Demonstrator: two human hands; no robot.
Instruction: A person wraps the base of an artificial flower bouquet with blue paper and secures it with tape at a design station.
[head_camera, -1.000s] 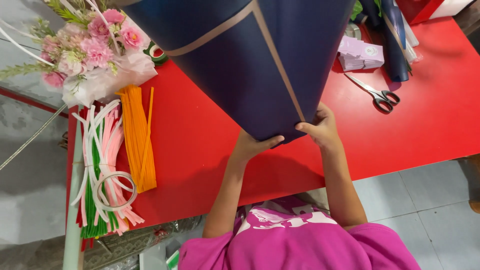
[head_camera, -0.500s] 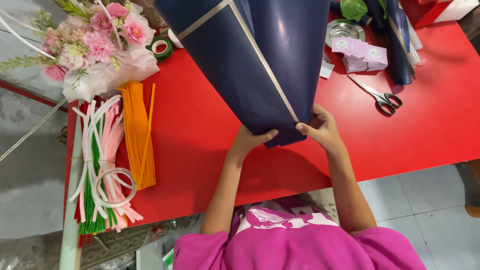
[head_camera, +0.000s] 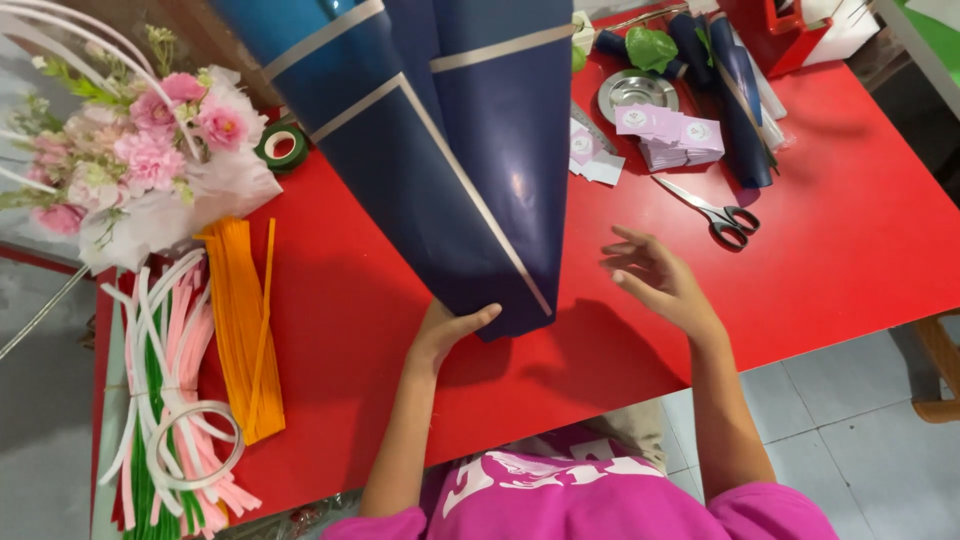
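Right hand (head_camera: 660, 280) has let go of the navy wrapping paper (head_camera: 470, 170), fingers now spread open.
Left hand (head_camera: 445, 335) alone pinches its lower tip; better keep that pinch tight above the red tabletop (head_camera: 850, 250).

Small pale-purple square label cards (head_camera: 668, 132) stacked on the red table (head_camera: 840, 230) near scissors (head_camera: 715, 212); a few loose ones (head_camera: 590, 155) just left.

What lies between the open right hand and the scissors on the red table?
Nothing: in the head view, only bare red table separates the right hand, open and lifted off the navy wrapping paper, from the scissors beyond its fingertips.
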